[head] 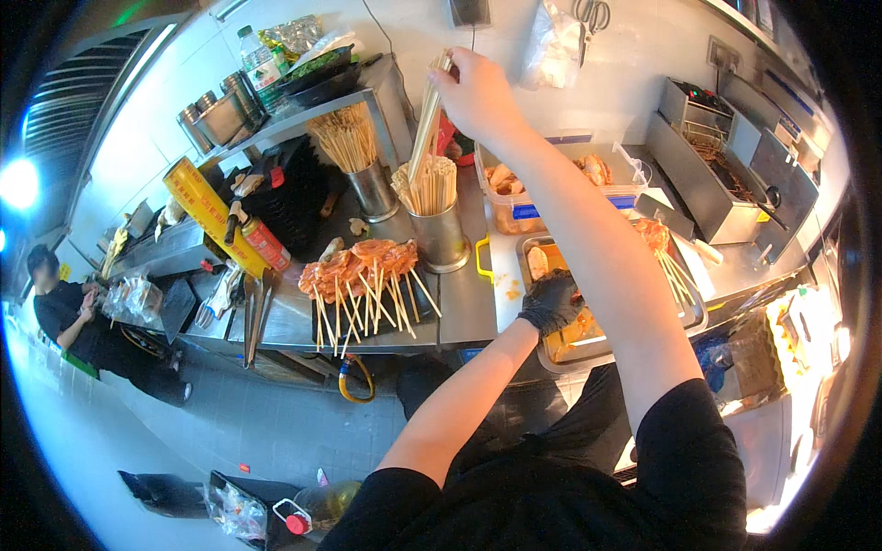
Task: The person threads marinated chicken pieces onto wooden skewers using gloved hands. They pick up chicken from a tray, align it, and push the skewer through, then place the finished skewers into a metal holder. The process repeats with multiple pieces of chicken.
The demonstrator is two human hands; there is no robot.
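My right hand [475, 86], bare, is raised and closed around a few wooden skewers [426, 134]; their lower ends reach the bunch standing in a steel cylinder [441, 231]. My left hand [551, 302], in a black glove, is in a metal tray [575, 355] of orange marinade and meat; what its fingers touch is partly hidden. One pale piece of meat [537, 263] lies by the tray's upper left corner. Skewered flat pieces of marinated meat [365, 265] are piled on a dark board left of the cylinder. More skewered meat [653, 235] rests at the tray's right.
Behind the tray stands a clear plastic tub [503, 206] of meat. A cleaver [679, 227] lies to the right, near a steel fryer [710, 179]. Another cylinder [374, 193] holds skewers. Tongs [255, 317] and a spray can [265, 242] are left. A person [76, 310] stands far left.
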